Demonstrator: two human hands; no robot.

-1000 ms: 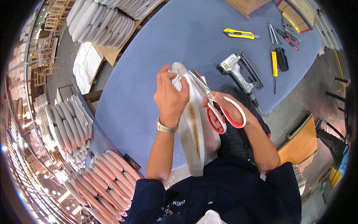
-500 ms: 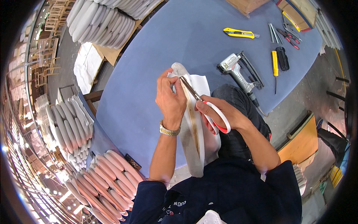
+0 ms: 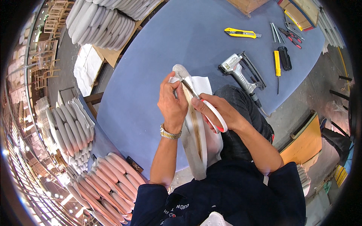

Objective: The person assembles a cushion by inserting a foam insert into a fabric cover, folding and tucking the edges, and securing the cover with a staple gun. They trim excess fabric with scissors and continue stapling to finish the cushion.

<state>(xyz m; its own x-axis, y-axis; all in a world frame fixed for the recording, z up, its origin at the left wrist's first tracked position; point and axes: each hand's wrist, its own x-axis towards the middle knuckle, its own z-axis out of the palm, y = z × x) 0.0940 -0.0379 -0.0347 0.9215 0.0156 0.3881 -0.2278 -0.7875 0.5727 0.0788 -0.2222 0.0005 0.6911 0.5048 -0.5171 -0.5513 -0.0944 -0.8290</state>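
Note:
A long padded piece (image 3: 196, 168) in light grey fabric leans from the blue table toward my body, a wooden strip (image 3: 194, 130) showing along its side. My left hand (image 3: 173, 100) pinches white fabric at the piece's upper end, fingers closed. My right hand (image 3: 220, 111) grips scissors (image 3: 221, 118) with white and red handles. Their blades lie along the wooden strip near my left fingertips, and the tips are partly hidden by the fabric. A loose white flap of cloth (image 3: 202, 84) sticks out to the right of the blades.
On the blue table (image 3: 139, 94) lie a staple gun (image 3: 240, 73), a yellow utility knife (image 3: 241, 33), a yellow screwdriver (image 3: 278, 66), a black-handled tool (image 3: 285, 58) and pliers (image 3: 290, 37). Stacks of grey cushions (image 3: 100, 26) stand at the far left, more padded pieces (image 3: 109, 180) at the near left.
The scissors and my right hand have moved slightly left and closer to my left hand, and the scissor handles have drawn nearer together. My left hand keeps its pinch on the fabric.

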